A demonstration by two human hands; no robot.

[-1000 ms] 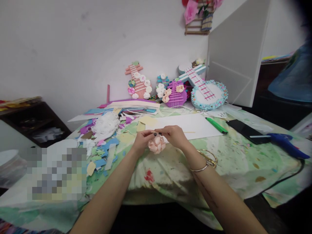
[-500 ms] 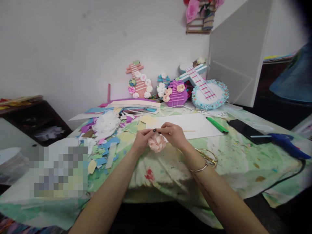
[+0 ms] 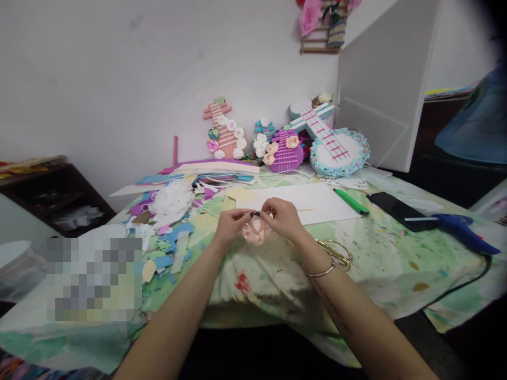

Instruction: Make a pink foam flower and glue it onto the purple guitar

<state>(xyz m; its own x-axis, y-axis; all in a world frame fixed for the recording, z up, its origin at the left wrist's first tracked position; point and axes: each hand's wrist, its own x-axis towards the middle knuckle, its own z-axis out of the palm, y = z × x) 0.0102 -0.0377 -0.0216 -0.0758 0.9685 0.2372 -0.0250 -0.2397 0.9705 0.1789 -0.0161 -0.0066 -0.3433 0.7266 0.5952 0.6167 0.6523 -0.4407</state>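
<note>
Over the front middle of the table, a peach paper flower (image 3: pixel 255 232) is pinched between both hands. My left hand (image 3: pixel 230 227) is closed on its left upper edge. On the right upper edge, my right hand (image 3: pixel 283 217) has its fingers closed too, with the fingertips of both hands nearly meeting. A thin wooden stick (image 3: pixel 304 210) juts out to the right from behind my right hand; whether that hand grips it is hidden. Gold-handled scissors (image 3: pixel 336 253) lie beside my right wrist. A white sheet (image 3: pixel 317 192) lies just beyond the hands.
A green marker (image 3: pixel 350 201), black phone (image 3: pixel 390 211) and blue glue gun (image 3: pixel 463 229) with its cord are at right. White string (image 3: pixel 174 198) and paper scraps (image 3: pixel 174 237) cover the left. Decorated paper instruments (image 3: pixel 285 150) stand against the wall.
The fingers have shifted on the flower, whose pale centre now shows between them. My right hand has tilted slightly, and less of the stick shows. The whole view has moved a little.
</note>
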